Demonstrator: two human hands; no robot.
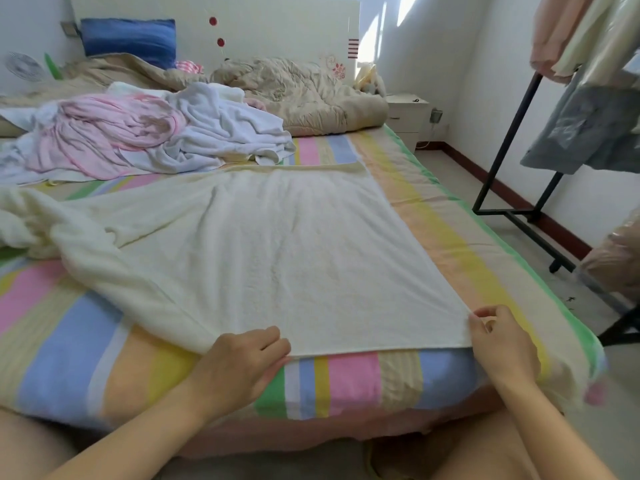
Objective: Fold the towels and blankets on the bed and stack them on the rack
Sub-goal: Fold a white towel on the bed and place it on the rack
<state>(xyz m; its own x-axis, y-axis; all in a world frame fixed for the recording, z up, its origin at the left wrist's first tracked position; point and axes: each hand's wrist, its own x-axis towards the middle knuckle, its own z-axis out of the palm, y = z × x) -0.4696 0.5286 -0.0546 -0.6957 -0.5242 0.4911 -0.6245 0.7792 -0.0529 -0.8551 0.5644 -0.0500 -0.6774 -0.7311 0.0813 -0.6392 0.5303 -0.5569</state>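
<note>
**On the striped bed (pixel 69 341), a cream towel is ready for its first fold**

Sunlit bedroom, striped sheet, and the cream towel (pixel 277 254) lies spread across the near half of the bed. Its right side is flat, its left side bunched and rumpled. The left hand (pixel 239 358) grips the near edge, fingers curled over the hem. The right hand (pixel 502 344) pinches the near right corner between thumb and fingertips.

The job now looks like squaring up. I'd pull that near edge taut, then smooth the crumpled left part flat, or the halves won't meet. The corners should be matched before creasing.

A pink and white pile (pixel 138 133) waits at the far left, and the black rack (pixel 512 133) stands to the right, well apart from the towel.
</note>
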